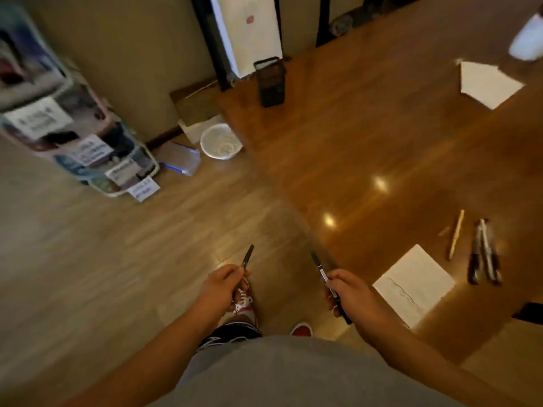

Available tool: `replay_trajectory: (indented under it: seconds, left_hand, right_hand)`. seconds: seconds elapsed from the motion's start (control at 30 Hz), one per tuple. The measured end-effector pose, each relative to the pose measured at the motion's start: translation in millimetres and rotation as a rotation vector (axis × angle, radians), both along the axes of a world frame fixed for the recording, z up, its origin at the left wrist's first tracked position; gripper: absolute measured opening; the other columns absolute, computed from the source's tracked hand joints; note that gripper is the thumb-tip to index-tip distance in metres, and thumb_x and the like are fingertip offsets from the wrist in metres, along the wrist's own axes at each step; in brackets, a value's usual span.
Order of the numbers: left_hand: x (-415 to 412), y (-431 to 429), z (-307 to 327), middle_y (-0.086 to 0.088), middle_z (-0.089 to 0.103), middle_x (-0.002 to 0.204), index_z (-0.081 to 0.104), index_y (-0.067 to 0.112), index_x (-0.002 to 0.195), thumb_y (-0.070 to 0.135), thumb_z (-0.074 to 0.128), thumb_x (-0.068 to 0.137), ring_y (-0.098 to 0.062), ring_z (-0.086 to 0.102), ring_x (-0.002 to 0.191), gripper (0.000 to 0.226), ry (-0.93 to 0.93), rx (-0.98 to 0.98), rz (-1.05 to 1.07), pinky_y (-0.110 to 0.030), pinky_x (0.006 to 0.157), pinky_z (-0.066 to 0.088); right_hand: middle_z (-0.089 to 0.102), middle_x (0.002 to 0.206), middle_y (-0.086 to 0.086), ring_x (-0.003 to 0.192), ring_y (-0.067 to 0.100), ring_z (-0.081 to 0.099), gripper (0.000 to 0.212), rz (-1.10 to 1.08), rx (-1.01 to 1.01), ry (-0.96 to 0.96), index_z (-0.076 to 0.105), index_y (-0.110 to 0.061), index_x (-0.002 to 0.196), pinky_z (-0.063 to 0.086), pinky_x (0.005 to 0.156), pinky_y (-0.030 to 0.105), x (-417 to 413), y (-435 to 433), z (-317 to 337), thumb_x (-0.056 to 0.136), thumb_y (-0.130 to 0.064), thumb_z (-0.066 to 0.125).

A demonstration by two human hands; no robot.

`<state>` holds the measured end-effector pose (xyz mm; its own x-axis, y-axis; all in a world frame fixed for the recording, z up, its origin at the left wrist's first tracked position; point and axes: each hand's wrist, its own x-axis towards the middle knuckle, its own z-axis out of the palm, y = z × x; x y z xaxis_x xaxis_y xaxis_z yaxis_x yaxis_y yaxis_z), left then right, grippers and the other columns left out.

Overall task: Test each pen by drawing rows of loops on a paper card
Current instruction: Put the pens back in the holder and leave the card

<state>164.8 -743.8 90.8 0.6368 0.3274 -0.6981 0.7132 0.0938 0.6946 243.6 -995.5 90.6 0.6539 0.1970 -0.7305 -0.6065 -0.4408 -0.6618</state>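
My left hand [224, 284] grips a thin black pen piece [247, 255], perhaps a cap, that points up and away. My right hand [349, 292] holds a black pen [320, 267] whose tip also points away. Both hands hover off the table's left edge, above the floor. On the brown table [367, 142] to the right lies a white paper card [414, 284] with a faint drawn line. Beyond it rest a yellow pen [456, 234] and a few dark pens [484, 252] side by side.
More white sheets [487, 83] lie at the table's far right, near a white cup [527, 39]. A black pen holder [271, 82] stands at the far table edge. On the floor are a white basket [221, 141] and a stack of storage bins [73, 127].
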Motion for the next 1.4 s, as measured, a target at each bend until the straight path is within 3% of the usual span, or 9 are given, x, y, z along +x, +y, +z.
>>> replay_trajectory:
  seconds: [0.17, 0.3, 0.4, 0.6, 0.83, 1.17, 1.4]
  left_hand:
    - [-45, 75, -5, -0.006, 0.061, 0.071, 0.066, 0.008, 0.093, 0.017, 0.048, 0.100, -0.013, 0.049, 0.052, 0.021, 0.042, 0.014, 0.230, -0.022, 0.041, 0.037]
    - [-65, 148, -14, -0.015, 0.061, 0.080, 0.066, 0.009, 0.099, 0.020, 0.048, 0.100, -0.025, 0.051, 0.065, 0.021, 0.078, 0.026, 0.332, -0.027, 0.052, 0.040]
    - [-66, 202, -19, -0.012, 0.061, 0.079, 0.065, 0.009, 0.097, 0.016, 0.046, 0.100, -0.020, 0.053, 0.063, 0.020, 0.069, -0.007, 0.362, -0.028, 0.052, 0.040]
    - [-41, 288, -23, -0.007, 0.065, 0.079, 0.065, 0.011, 0.097, 0.012, 0.047, 0.099, -0.014, 0.056, 0.062, 0.018, 0.087, -0.034, 0.328, -0.025, 0.054, 0.043]
    - [59, 340, -22, -0.009, 0.063, 0.077, 0.063, 0.006, 0.096, 0.008, 0.047, 0.099, -0.013, 0.055, 0.057, 0.016, 0.041, -0.063, 0.289, -0.025, 0.051, 0.042]
    - [249, 385, -7, -0.008, 0.065, 0.082, 0.064, 0.007, 0.099, 0.010, 0.050, 0.098, -0.014, 0.057, 0.064, 0.015, 0.009, 0.000, 0.165, -0.028, 0.058, 0.044]
    - [318, 419, -6, -0.010, 0.067, 0.081, 0.066, 0.008, 0.098, 0.010, 0.051, 0.097, -0.015, 0.060, 0.063, 0.015, 0.080, 0.057, 0.170, -0.029, 0.058, 0.046]
  right_hand:
    - [0.067, 0.073, 0.004, 0.051, 0.008, 0.058, 0.016, 0.181, 0.029, 0.017, 0.064, -0.011, 0.097, 0.043, 0.046, 0.024, 31, 111, 0, 0.098, -0.013, 0.049]
    - [0.064, 0.074, 0.007, 0.053, 0.010, 0.058, 0.014, 0.278, 0.033, -0.009, 0.064, -0.010, 0.094, 0.044, 0.046, 0.025, 47, 207, -7, 0.097, -0.012, 0.050]
    - [0.065, 0.071, 0.004, 0.057, 0.013, 0.058, 0.016, 0.316, 0.012, -0.035, 0.065, -0.012, 0.092, 0.044, 0.049, 0.027, 58, 271, -14, 0.096, -0.012, 0.050]
    - [0.066, 0.063, 0.000, 0.047, 0.007, 0.058, 0.018, 0.244, -0.022, -0.026, 0.066, -0.011, 0.092, 0.043, 0.043, 0.022, 87, 347, -14, 0.096, -0.011, 0.049]
    - [0.067, 0.077, 0.012, 0.064, 0.020, 0.057, 0.016, 0.150, -0.121, 0.019, 0.065, -0.012, 0.093, 0.045, 0.054, 0.030, 143, 353, -12, 0.097, -0.013, 0.050]
    - [0.061, 0.071, 0.011, 0.059, 0.018, 0.052, 0.015, 0.066, -0.138, 0.097, 0.066, -0.001, 0.095, 0.039, 0.052, 0.028, 262, 362, -21, 0.095, -0.007, 0.052]
    - [0.066, 0.071, 0.008, 0.060, 0.018, 0.056, 0.016, 0.098, -0.077, 0.077, 0.067, -0.011, 0.093, 0.041, 0.052, 0.029, 361, 412, -23, 0.096, -0.009, 0.051]
